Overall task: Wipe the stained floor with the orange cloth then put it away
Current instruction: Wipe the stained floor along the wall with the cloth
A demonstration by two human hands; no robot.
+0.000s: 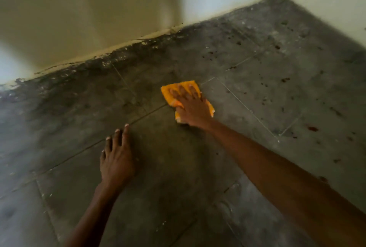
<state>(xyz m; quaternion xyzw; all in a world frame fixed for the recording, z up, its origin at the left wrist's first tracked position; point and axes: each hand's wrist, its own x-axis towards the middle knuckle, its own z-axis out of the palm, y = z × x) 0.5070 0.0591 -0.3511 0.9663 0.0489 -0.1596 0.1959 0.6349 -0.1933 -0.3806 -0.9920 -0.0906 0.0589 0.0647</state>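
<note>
My right hand [191, 108] flat, fingers straight, pressing the crumpled orange cloth [174, 96] onto the grey stained tiled floor [257, 92], my left hand [116, 157] beside it, fingers spread, holding nothing, braced on the tiles.

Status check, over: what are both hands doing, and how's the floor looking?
Right hand flat on orange cloth, pressing it to floor. Left hand open, braced on floor. Dark red spots to the right; no obstacle seen.
</note>
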